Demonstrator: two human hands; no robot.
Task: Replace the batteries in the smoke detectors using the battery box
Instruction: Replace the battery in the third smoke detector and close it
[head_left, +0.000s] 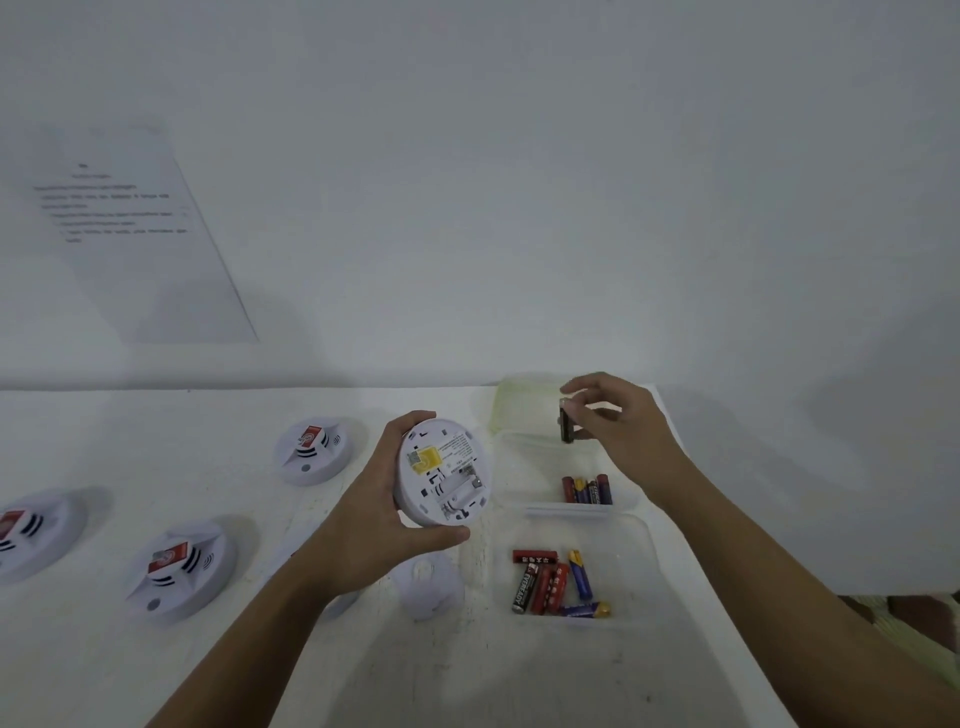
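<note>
Here, I grip the smoke detector (441, 473) in my left hand (374, 514), compartment up for loading, while my right hand (618, 421) fingers pinch 1 battery (566, 422) beside it.

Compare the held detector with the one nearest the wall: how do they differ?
1. The held detector is gripped by the left hand and tilted up off the table; the far detector lies flat on the table.
2. The held detector shows its back, with label and open battery bay; the far detector shows its front, with a red sticker.
Both are round white units.
</note>
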